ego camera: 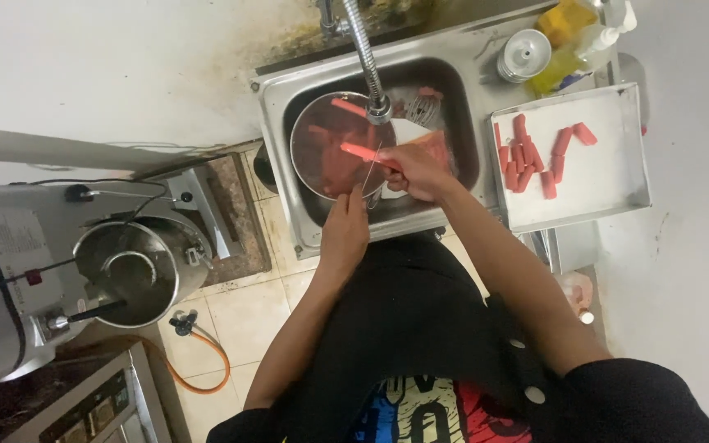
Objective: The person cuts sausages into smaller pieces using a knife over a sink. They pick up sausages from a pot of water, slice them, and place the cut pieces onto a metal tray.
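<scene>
The right hand (417, 171) is over the sink (276, 107), closed around the near end of a red sausage stick (360, 151). The stick points toward 9 o'clock and lies above the round metal bowl (309, 168). The left hand (346, 223) is at 7 o'clock from the right hand, over the front rim of the sink. Its fingers are drawn together and point toward 12 o'clock; a thin pale strip runs from them up toward the stick. It cannot be told whether the fingers pinch this strip.

The bowl sits in the left half of the sink basin and contains further red sticks in water. The flexible metal tap (367, 57) descends from 12 o'clock and ends just above the bowl's far rim.

At 3 o'clock from the sink, a rectangular metal tray (609, 176) rests on the worktop. A group of red sausage pieces (535, 156) lies in its left and upper part; some touch each other, others lie apart. At 12 o'clock from the tray stand a small round metal tin (524, 53) and a yellow pump bottle (572, 57).

At 9 o'clock, well apart from the sink, stands a mixer machine (2, 279) with a steel mixing bowl (129, 271). An orange hose (207, 361) lies on the tiled floor below it.
</scene>
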